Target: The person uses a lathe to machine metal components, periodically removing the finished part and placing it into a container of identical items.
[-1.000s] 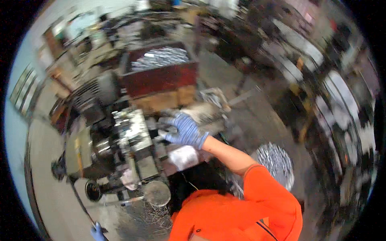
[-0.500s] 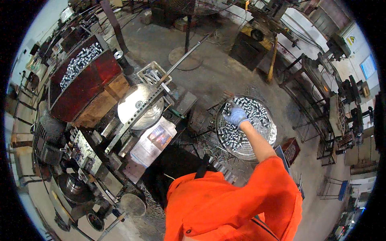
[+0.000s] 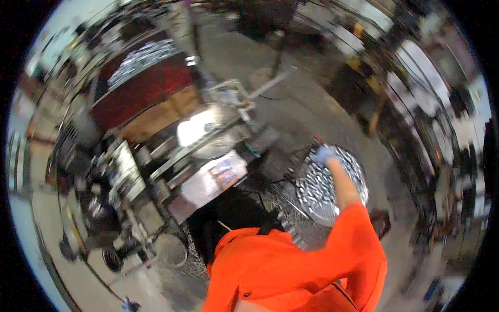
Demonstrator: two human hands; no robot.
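Note:
My right hand (image 3: 324, 154), in a pale blue glove, is at the far left part of a round perforated metal tray (image 3: 327, 217). Beneath and beside it lie many small shiny metal fittings (image 3: 322, 187), like nuts or short sleeves. Motion blur smears the fingers, so their grip and anything in them cannot be made out. The bare forearm runs back to a bright orange sleeve (image 3: 358, 229). My left hand does not show; a bit of bare skin appears at the lower edge.
Left of centre, a shiny round plate (image 3: 195, 132) sits beneath a long perforated metal bar. Printed papers (image 3: 200, 188) lie near it. Behind stands a dark red bin (image 3: 140, 101) of metal parts. Thin metal scrap litters the floor before the tray.
The whole view has turned, so bench, bin and tray sit farther right and the picture is blurred. My right hand is still over the tray, at its far left part.

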